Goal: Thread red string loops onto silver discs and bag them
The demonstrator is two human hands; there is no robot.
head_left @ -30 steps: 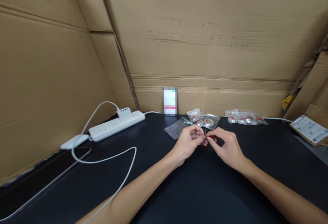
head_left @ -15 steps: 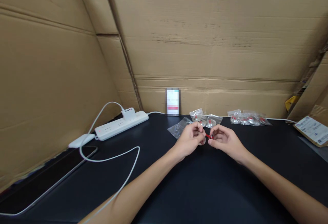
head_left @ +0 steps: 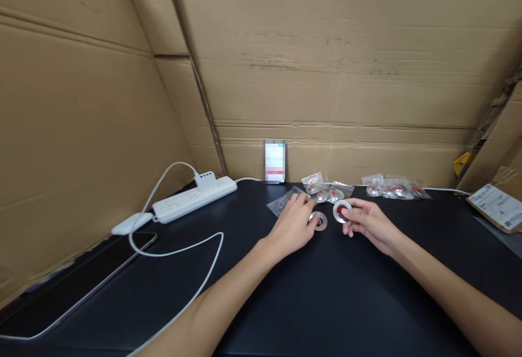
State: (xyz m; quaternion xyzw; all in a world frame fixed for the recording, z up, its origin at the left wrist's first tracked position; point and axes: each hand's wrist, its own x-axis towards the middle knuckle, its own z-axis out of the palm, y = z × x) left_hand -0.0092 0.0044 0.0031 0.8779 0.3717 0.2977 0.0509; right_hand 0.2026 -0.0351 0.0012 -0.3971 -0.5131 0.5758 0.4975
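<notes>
My right hand (head_left: 367, 223) pinches a round silver disc with a red centre (head_left: 337, 216) between thumb and fingers, its flat side turned toward me. A second disc of the same look, a silver ring-shaped disc (head_left: 323, 223), lies by the thumb of my left hand (head_left: 291, 228), which partly covers it. My left hand is palm down with fingers apart, its fingertips at a clear plastic bag (head_left: 279, 203). I cannot tell whether the thumb presses on the second disc. Just behind are several bagged silver discs (head_left: 335, 196) with red middles.
More bagged discs (head_left: 395, 189) lie at the back right. A lit phone (head_left: 275, 162) leans on the cardboard wall (head_left: 326, 85). At left are a white power strip (head_left: 196, 200), a looping white cable (head_left: 214, 264) and a dark tablet (head_left: 73, 286). A labelled parcel (head_left: 498, 207) is far right.
My hands have moved apart. The right hand has turned its disc to face me. The left hand has opened and spread toward the bag, and the second disc now shows beside its thumb.
</notes>
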